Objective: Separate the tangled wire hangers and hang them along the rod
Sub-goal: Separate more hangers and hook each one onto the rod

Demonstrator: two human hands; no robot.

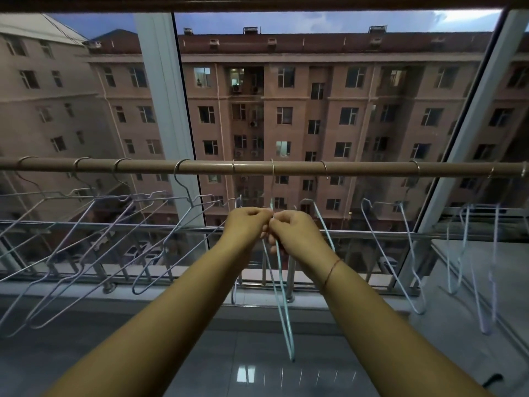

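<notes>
Head view: rod (pixel 257 168) spans window (pixel 329 96); grey tiled sill (pixel 257 339) below.

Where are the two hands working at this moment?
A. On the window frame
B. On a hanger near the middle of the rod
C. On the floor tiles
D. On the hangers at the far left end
B: the left hand and right hand pinch the top of a light blue wire hanger hooked near the middle of the rod.

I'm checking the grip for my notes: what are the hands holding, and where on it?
Both the left hand and right hand pinch a light blue wire hanger near its top, just below the hook on the rod.
</notes>
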